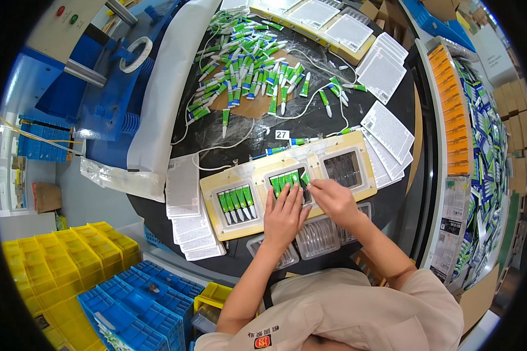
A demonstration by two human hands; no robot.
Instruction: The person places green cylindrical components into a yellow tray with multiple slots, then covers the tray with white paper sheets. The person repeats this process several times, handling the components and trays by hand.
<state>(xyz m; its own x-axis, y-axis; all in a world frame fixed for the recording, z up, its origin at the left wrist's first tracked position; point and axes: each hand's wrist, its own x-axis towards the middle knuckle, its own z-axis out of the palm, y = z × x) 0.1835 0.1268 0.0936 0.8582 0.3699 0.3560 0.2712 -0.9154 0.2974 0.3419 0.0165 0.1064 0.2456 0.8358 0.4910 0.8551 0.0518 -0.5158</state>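
Observation:
A pale yellow tray frame (pixel 260 161) with three windows lies across the table before me. In its left window, several green tubes with white caps (pixel 236 202) stand side by side in a clear blister. Over the middle window, my left hand (pixel 283 216) lies flat, fingers stretched across a row of green tubes (pixel 283 179) and hiding their lower ends. My right hand (pixel 335 202) is closed in a pinch at the upper end of a green tube (pixel 304 177) at that row's right side. In the right window, a clear blister (pixel 344 169) holds no tubes.
A loose heap of green tubes (pixel 249 64) covers the far table. Printed white cards lie stacked left (pixel 183 187) and right (pixel 386 131). Clear blisters (pixel 317 237) sit at the near edge. A second frame (pixel 357 52) stands far right; a blue machine (pixel 108 105) stands left.

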